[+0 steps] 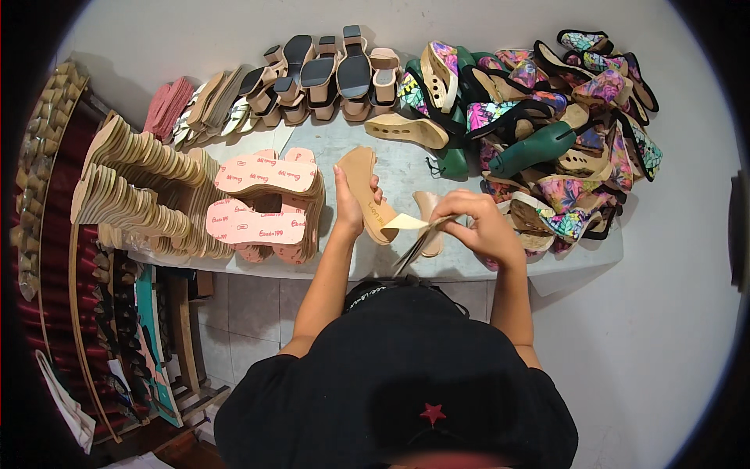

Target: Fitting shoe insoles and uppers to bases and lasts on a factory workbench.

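Tan sole (362,187) over grey table (590,254); pale wall (195,39) beyond.

A tan sole-shaped piece (359,184), lettered near its lower end, is held aslant beside a pale, pointed flap (405,222).

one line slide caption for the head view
The left hand holds a tan sole while the right hand grips thin flat pieces near heaped floral shoes.
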`<action>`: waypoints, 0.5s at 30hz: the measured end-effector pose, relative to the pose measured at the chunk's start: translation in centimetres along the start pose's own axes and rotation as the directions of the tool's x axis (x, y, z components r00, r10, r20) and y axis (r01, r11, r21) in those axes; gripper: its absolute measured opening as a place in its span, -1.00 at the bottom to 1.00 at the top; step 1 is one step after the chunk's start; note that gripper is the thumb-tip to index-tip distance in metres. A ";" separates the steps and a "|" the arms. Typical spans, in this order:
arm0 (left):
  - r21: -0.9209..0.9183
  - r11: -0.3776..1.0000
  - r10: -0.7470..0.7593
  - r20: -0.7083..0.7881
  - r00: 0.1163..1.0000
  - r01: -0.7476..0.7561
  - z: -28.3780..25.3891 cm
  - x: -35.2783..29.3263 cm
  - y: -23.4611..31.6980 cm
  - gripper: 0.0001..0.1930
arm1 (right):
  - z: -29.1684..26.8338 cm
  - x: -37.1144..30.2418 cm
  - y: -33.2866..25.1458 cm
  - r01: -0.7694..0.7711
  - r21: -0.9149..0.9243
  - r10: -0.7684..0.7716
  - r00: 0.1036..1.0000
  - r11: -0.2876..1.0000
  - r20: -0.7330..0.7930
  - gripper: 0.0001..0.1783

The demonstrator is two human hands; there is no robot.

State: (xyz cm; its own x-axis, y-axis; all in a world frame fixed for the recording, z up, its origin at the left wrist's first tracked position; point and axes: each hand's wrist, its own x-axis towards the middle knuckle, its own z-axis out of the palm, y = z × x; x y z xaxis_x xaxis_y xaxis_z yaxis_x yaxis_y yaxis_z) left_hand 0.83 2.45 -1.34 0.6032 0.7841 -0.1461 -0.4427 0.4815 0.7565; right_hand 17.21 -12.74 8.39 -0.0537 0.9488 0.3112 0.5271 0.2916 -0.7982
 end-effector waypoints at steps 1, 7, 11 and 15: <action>-0.001 1.000 0.001 0.000 1.000 -0.001 0.0 0.1 0.0 -0.28 | -0.5 -0.1 -0.4 0.001 0.000 -0.001 1.000 1.000 0.001 -0.79; -0.089 0.996 0.012 -0.106 0.994 -0.022 -0.6 0.1 -0.2 -0.21 | -2.0 -1.2 -1.9 -0.043 0.044 0.039 0.995 0.998 0.087 -0.85; -0.086 0.994 0.053 -0.181 0.982 -0.069 -1.1 0.6 -0.7 -0.22 | -2.5 -2.0 -1.9 -0.060 0.069 0.058 0.998 0.996 0.024 -0.85; 0.064 0.993 0.113 -0.347 0.931 -0.097 -2.8 1.1 -0.3 -0.25 | -3.8 -3.2 -1.9 -0.015 0.036 0.020 0.992 0.999 -0.125 -0.80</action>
State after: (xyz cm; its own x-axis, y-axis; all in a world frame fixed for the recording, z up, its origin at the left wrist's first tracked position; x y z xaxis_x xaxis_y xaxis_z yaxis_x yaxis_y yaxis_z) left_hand -0.20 4.29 -3.47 0.2808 0.9204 -0.2720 -0.4560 0.3774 0.8060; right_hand 19.59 -16.75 10.88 0.0629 0.9318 0.3574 0.4972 0.2812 -0.8208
